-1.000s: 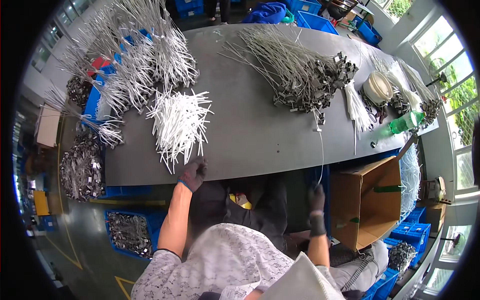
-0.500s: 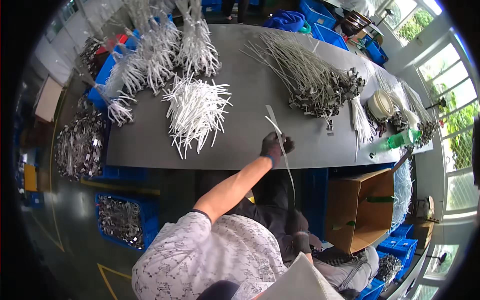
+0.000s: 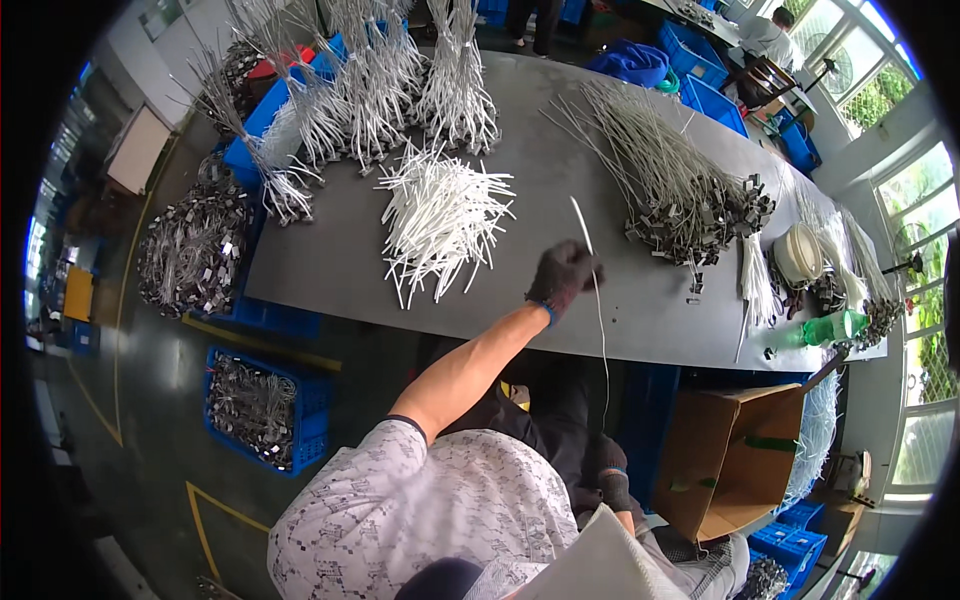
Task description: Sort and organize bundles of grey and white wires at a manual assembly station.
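Note:
My left hand (image 3: 565,275), in a dark knit glove, is raised over the table's near edge, its fingers closed on a short white sleeve tube (image 3: 581,222). A thin pale wire (image 3: 605,350) runs down from the tube's lower end, past the table edge. Low over my lap, my right hand (image 3: 607,460), also gloved, is closed at the wire's lower end; its fingertips are partly hidden. To the left of my left hand lies a loose pile of white sleeve tubes (image 3: 440,225). Wires with dark metal clips (image 3: 685,205) lie in a heap to the right.
Bundles of tube-ended wires (image 3: 455,100) stand at the back left. A white tub (image 3: 798,252) and a green bottle (image 3: 835,328) are at the table's right. Below it stands an open cardboard box (image 3: 730,450); a blue crate of parts (image 3: 312,420) sits on the floor at left.
The view has shifted, so the table appears farther right. My left hand stays closed on the tube at the near edge, and the wire now hangs straighter toward my right hand.

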Tool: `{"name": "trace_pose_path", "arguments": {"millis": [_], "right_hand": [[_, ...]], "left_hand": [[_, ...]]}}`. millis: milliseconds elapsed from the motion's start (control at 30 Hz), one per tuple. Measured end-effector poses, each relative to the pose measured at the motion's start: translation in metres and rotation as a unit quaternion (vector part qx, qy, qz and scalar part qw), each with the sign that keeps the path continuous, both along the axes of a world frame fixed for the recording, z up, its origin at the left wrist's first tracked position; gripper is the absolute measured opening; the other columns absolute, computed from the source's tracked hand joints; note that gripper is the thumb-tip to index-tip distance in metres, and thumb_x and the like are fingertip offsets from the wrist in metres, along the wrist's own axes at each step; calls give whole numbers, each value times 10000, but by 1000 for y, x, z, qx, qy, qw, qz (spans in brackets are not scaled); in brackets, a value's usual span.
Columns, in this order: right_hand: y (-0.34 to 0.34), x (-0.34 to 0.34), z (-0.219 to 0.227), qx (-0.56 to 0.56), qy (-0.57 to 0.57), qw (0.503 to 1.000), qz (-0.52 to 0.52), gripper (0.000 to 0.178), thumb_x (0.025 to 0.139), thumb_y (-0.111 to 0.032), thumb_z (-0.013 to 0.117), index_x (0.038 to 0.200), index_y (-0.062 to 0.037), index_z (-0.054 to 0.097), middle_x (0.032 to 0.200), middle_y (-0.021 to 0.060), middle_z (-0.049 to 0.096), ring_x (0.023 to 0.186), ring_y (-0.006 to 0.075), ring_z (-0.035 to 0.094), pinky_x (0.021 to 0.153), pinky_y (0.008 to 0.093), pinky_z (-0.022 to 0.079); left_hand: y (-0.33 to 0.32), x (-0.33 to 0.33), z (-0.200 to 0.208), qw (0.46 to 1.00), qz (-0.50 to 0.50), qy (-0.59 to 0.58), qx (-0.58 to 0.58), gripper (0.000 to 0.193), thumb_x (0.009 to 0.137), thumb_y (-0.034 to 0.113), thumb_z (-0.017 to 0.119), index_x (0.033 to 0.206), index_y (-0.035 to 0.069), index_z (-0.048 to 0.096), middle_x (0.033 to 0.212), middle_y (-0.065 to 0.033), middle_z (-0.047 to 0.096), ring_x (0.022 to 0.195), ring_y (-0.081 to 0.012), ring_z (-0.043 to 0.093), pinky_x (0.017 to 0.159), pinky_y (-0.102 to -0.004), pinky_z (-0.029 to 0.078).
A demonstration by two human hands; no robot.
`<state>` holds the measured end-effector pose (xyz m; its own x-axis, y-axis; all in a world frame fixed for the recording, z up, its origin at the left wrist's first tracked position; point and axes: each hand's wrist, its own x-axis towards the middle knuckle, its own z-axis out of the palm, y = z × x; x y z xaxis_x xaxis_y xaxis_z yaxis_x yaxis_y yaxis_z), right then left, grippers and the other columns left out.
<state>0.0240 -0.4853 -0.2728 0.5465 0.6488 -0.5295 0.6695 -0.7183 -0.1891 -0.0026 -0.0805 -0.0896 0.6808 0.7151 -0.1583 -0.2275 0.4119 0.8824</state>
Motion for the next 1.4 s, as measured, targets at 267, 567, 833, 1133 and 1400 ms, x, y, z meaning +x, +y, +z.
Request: {"name": "trace_pose_path", "arguments": {"millis": [267,567,833,1133,1400], "right_hand": [[58,20,52,364,89,927,-15,286,883,-164,668,1143,-49,702,1122,227,710,1041,416,683,847,451,555],[184,26,112,603,181,754,-189,363,957,-158,668,1277,-9,584,1033,140,706,893,243,677,772,351,547],[231,41,115,570,349,666,-332,422,1031,-372,568,1276,-31,615,1002,115,705,854,165,649,676,311,531],[209,237,93,321,-253,870,-277,496,920,-329,631,1359,-106,569,1295,265,587,1157,455,594,962,512,503],[185,271,52,238,-240,895,-292,421,910,-441,590,944,-36,702,1032,243,701,973,487,620,880,548,497]], "left_hand": [[-33,8,-20,992,-72,45,96,282,971,252,705,858,-6,696,784,-37,691,724,-83,615,732,-269,551],[-83,-41,-23,936,-209,100,265,317,955,329,723,984,14,745,815,-48,721,753,-95,612,704,-290,505],[-59,-27,-62,976,-139,82,145,295,979,259,680,977,-30,742,948,-94,758,836,-128,685,779,-285,542],[33,-19,-70,812,-84,402,415,471,931,428,571,966,-23,702,906,-220,719,897,-402,702,787,-519,542],[88,-105,-145,619,23,640,453,313,933,316,573,1078,42,620,1095,-239,687,981,-409,693,776,-532,564]]}}
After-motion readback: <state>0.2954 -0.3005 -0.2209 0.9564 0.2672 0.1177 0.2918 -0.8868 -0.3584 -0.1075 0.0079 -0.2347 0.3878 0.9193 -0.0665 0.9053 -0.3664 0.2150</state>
